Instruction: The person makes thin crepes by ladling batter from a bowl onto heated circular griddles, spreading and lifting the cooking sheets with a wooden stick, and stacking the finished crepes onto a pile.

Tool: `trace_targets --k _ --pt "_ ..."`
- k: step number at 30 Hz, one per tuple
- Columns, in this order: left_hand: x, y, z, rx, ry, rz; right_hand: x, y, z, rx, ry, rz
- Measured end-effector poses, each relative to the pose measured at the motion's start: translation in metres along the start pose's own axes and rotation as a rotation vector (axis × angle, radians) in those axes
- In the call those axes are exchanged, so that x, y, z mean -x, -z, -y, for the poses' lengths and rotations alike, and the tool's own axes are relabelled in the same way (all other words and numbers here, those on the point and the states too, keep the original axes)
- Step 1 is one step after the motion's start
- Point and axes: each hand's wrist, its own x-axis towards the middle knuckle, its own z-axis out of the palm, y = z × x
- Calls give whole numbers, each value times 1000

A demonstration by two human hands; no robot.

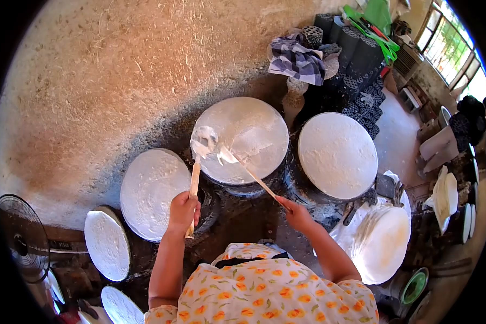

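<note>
My left hand [183, 211] is wrapped round the flat wooden handle of a tool [195, 181]. Its head is smeared with white paste and rests over the left part of a round griddle [259, 127]. My right hand [297, 215] grips a thin wooden stick [259, 181]; its tip, coated in the same paste, meets the griddle near the other tool's head. White paste hides the exact shape of both tool ends. The griddle's surface is pale, with a thicker smear right of the tips.
Pale round griddles flank the middle one, at left [156, 194] and right [337, 156]. A stack of thin round sheets [380, 243] lies at lower right. Black honeycomb briquettes [356, 54] are piled behind, beside a checked cloth [297, 56]. A fan [21, 237] stands far left.
</note>
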Motion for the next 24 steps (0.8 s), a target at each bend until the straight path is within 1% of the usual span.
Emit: trace_targets --k 1,3,4,5,6,7,8,9,11,12,13,15,17,18,20,21,23,24 --pt "-3 0 2 -34 -20 -21 -1 0 -7 2 -4 1" --pt "-8 -4 5 -70 -7 -46 -2 -3 -21 -158 101 -183" --pt "-8 -6 6 -107 -3 -76 -4 -2 -14 -280 32 -224" --pt "-6 -8 8 -101 -2 -78 -9 -11 -20 -274 34 -220" --pt "-3 -10 9 -101 34 -67 -16 -27 -34 -281 135 -222" --pt "1 -12 11 -104 69 -56 -16 -38 -31 -290 237 -225" --pt "7 -13 13 -41 101 16 -9 -52 -28 -364 198 -128" --pt "14 -15 14 -40 103 13 -7 -68 -23 -363 198 -125" --pt "25 -20 16 181 226 136 -4 -92 -18 -597 81 79" --pt "28 -16 14 291 282 133 -3 -94 -11 -591 80 83" --pt "36 -10 8 296 282 132 0 -91 1 -624 92 94" --pt "57 6 -12 498 225 74 8 -75 28 -658 103 105" --pt "81 34 -15 642 171 168 19 -45 61 -370 103 -2" --pt "92 43 -14 627 123 154 26 -30 81 -365 107 4" --pt "104 40 -15 632 118 103 38 -11 111 68 397 -153" --pt "109 36 -13 641 116 56 35 -12 110 75 400 -142" --pt "100 36 -10 639 94 54 19 -19 96 177 576 -374" --pt "92 42 -7 757 118 191 3 -24 83 143 626 -467"
